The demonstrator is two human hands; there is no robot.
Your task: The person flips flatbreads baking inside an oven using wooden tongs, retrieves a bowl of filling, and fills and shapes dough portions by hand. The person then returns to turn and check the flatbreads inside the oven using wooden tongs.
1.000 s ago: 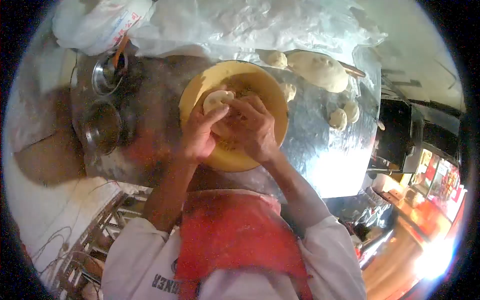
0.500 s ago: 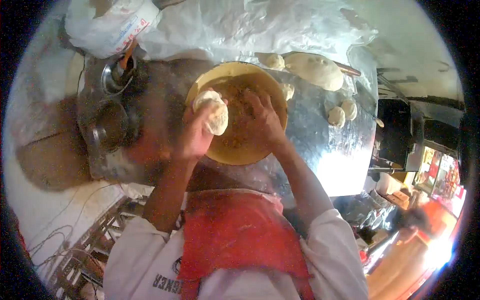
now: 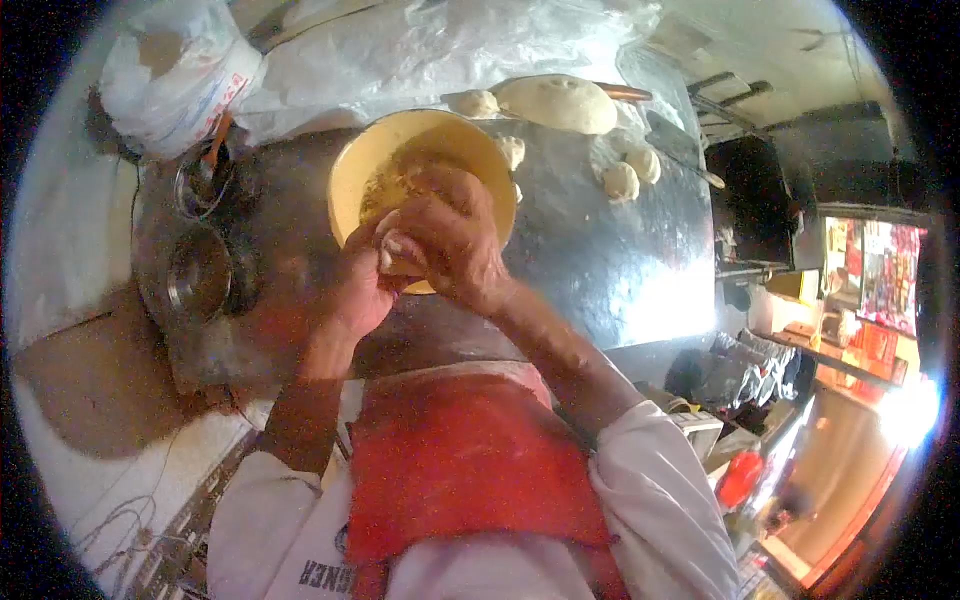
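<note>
A piece of white dough (image 3: 389, 256) rests in my left hand (image 3: 362, 290), whose fingers are closed around it. From above, my right hand (image 3: 456, 236) curls over the same dough, its fingers pressed against it; most of the dough is hidden between the two hands. Both hands are over the near side of a yellow bowl (image 3: 350, 165). Inside the bowl lies a brown crumbly filling (image 3: 382, 192), partly covered by my right hand.
Beyond the bowl a large dough slab (image 3: 556, 104) lies near a rolling pin (image 3: 628, 93). Small dough balls (image 3: 621, 182) sit on the shiny metal table (image 3: 580, 250). Metal pots (image 3: 199, 272) stand at left, with a white plastic bag (image 3: 180, 80) behind them.
My right hand has come out of the filling and closed over the dough in my left hand. The dough, plainly visible before, is now mostly covered. The view has shifted slightly.
</note>
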